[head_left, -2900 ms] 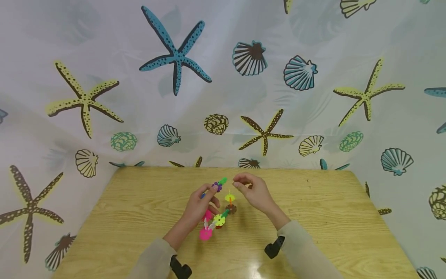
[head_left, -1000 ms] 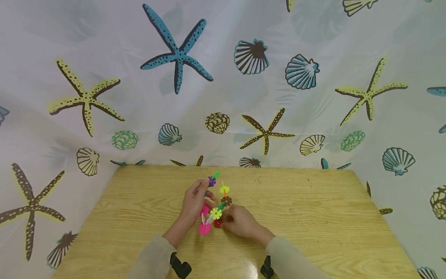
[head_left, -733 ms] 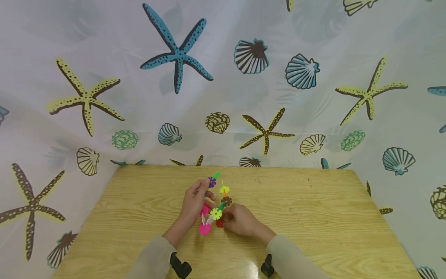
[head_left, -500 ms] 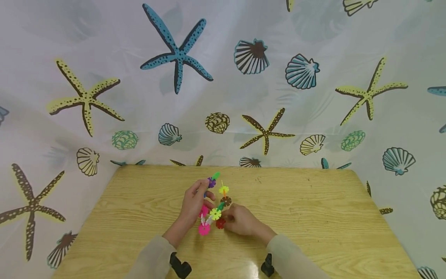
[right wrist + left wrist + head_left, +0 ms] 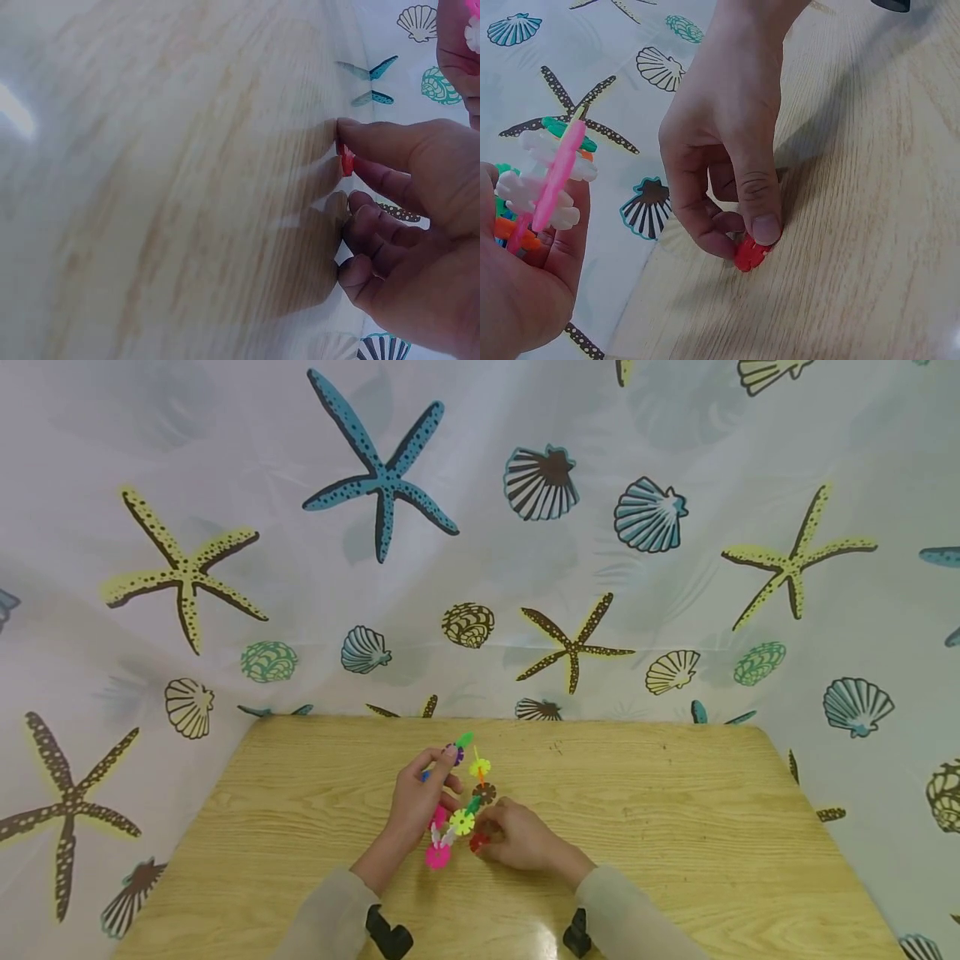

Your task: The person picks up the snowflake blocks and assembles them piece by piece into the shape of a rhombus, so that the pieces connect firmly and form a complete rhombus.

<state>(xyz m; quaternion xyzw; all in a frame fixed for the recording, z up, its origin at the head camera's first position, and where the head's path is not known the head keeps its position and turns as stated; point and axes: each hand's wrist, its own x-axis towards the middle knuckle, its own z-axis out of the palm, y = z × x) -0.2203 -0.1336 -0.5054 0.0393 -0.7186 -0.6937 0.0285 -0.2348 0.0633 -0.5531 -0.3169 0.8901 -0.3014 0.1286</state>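
My left hand (image 5: 414,797) holds a chain of interlocking plastic snowflake discs, its thumb on a purple disc (image 5: 458,756) with a green disc (image 5: 465,740) beyond. The chain hangs in a loop past a pink disc (image 5: 438,857), a yellow-green disc (image 5: 462,822) and a brown disc (image 5: 484,793), up to a yellow disc (image 5: 480,767) at its free end. My right hand (image 5: 521,837) pinches a loose red snowflake disc (image 5: 751,253) between thumb and index finger, close to the tabletop. In the right wrist view, the other fingertips touch the wood, and the red disc (image 5: 346,162) shows edge-on.
The wooden table (image 5: 675,827) spreads around both hands. A pale curtain (image 5: 480,552) printed with starfish and shells hangs along its back and sides. Black wrist cameras sit on both sleeves.
My right hand has come down from beside the chain's free end to the red disc and pinches it. Lately the red disc has tipped toward edge-on. The left hand still holds the chain.
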